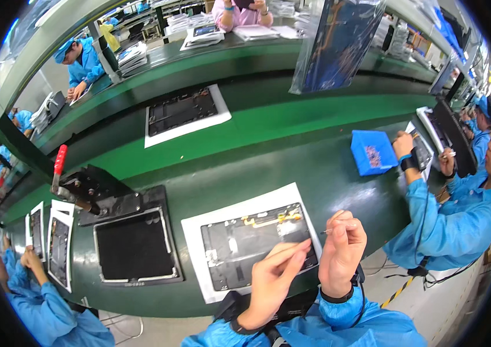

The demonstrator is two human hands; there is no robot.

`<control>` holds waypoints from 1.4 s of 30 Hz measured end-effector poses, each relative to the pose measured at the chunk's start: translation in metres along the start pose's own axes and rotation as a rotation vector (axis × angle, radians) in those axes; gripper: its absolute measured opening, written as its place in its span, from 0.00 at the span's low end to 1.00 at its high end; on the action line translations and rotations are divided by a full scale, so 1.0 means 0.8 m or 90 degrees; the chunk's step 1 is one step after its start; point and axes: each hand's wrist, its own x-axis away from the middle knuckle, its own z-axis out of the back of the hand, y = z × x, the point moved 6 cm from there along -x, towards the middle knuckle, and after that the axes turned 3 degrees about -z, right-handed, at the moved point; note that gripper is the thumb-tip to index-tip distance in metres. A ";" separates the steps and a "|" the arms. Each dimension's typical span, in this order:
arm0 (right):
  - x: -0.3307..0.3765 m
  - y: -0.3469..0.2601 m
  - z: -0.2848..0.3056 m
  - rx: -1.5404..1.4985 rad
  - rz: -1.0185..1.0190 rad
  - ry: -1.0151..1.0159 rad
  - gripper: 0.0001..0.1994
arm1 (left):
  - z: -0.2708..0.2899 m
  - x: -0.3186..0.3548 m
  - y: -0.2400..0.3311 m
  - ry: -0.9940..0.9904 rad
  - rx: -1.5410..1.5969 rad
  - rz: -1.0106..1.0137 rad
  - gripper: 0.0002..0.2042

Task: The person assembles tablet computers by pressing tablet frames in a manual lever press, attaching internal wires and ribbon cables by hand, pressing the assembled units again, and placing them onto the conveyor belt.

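Observation:
A dark, flat tablet-like housing with orange-gold flex strips along its far edge lies on a white sheet in front of me. My left hand hovers over its near right part, thumb and forefinger pinched together; anything between them is too small to make out. To the right, just past the sheet's edge, my right hand is raised and closed. Its fingers grip a thin, dark-tipped tool, whose exact kind I cannot tell. Both wrists wear dark bands.
Left of the sheet stands a black press fixture with a red-handled toggle clamp. A blue bin of small parts sits at right, near a co-worker's hands. Another housing lies on the green belt. A bagged panel hangs overhead.

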 end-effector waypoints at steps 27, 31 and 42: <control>-0.031 -0.009 -0.057 0.357 -0.072 -0.527 0.11 | 0.057 -0.001 0.041 0.006 -0.115 -0.013 0.08; -0.040 0.002 -0.068 0.355 -0.051 -0.664 0.09 | 0.063 -0.009 0.042 -0.031 -0.260 -0.005 0.07; -0.090 0.057 -0.039 0.358 -0.160 -0.743 0.04 | 0.056 -0.081 0.047 -0.192 -0.532 -0.105 0.05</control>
